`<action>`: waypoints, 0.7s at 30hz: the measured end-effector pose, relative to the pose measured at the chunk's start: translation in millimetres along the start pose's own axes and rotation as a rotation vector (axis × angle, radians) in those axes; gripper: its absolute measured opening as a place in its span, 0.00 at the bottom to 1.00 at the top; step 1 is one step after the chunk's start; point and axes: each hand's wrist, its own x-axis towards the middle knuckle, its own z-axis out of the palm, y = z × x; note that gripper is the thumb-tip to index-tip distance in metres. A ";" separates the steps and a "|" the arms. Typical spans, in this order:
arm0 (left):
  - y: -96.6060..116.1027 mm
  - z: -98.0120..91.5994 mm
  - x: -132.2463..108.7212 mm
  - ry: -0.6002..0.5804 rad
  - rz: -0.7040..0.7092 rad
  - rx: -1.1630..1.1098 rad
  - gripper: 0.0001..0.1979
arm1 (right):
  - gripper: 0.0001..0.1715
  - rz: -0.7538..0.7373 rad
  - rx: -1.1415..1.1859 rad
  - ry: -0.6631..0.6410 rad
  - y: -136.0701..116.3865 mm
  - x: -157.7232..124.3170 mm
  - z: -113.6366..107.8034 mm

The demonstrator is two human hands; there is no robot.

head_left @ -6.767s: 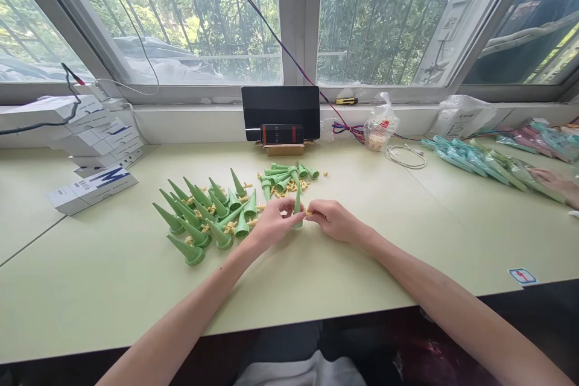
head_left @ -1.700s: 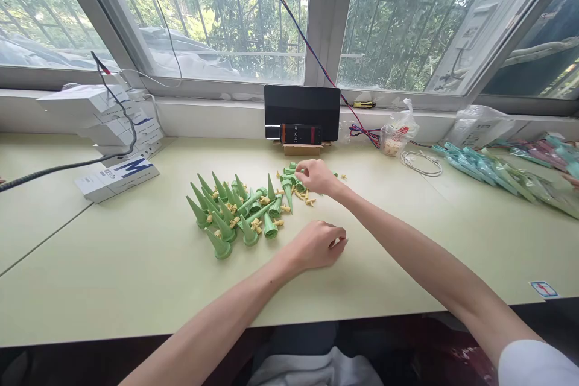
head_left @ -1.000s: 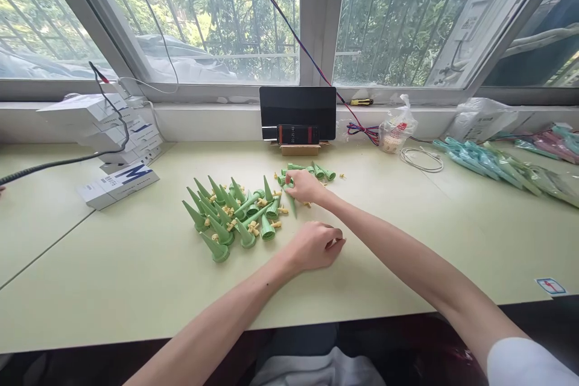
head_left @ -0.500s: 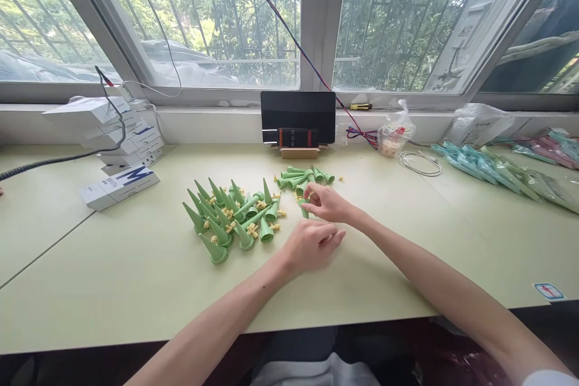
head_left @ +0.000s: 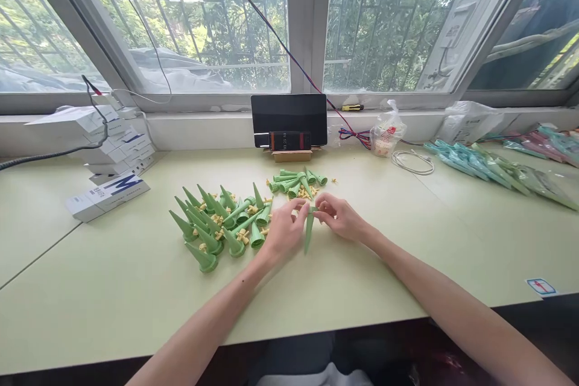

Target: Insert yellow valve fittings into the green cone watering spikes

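Note:
A green plastic cone spike (head_left: 309, 232) is held between my two hands over the pale green table (head_left: 113, 289), its tip pointing toward me. My left hand (head_left: 283, 233) pinches its wide end from the left. My right hand (head_left: 340, 217) grips the same end from the right, fingers curled. Left of my hands lies a pile of green cones with small yellow parts fitted (head_left: 217, 223). Behind my hands sits a smaller heap of bare green cones (head_left: 296, 181) and loose yellow pieces (head_left: 302, 193).
A dark tablet (head_left: 288, 119) with a phone (head_left: 289, 140) leaning on it stands at the window ledge. White boxes (head_left: 106, 190) are stacked at the left. A plastic bag (head_left: 385, 132), a white cable (head_left: 409, 161) and packaged teal and green items (head_left: 488, 166) lie at the right.
My right hand reached to the far heap, took a green cone and brought it back. My left hand, resting curled on the table before, has come up to grip the cone too.

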 end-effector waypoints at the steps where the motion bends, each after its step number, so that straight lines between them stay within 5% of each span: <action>1: 0.8 -0.4 0.2 -0.031 -0.001 -0.045 0.17 | 0.09 -0.004 0.004 0.013 -0.3 0.4 1.5; 7: 1.3 0.4 1.4 -0.130 -0.109 -0.222 0.20 | 0.11 -0.009 0.012 0.036 -0.9 1.3 8.9; 15: 3.0 -12.8 9.4 0.228 -0.133 -0.284 0.20 | 0.09 0.005 -0.189 0.144 8.9 3.7 6.1; 21: 5.6 -14.3 9.4 0.253 -0.173 -0.312 0.21 | 0.12 -0.015 -0.393 0.075 12.2 9.9 14.6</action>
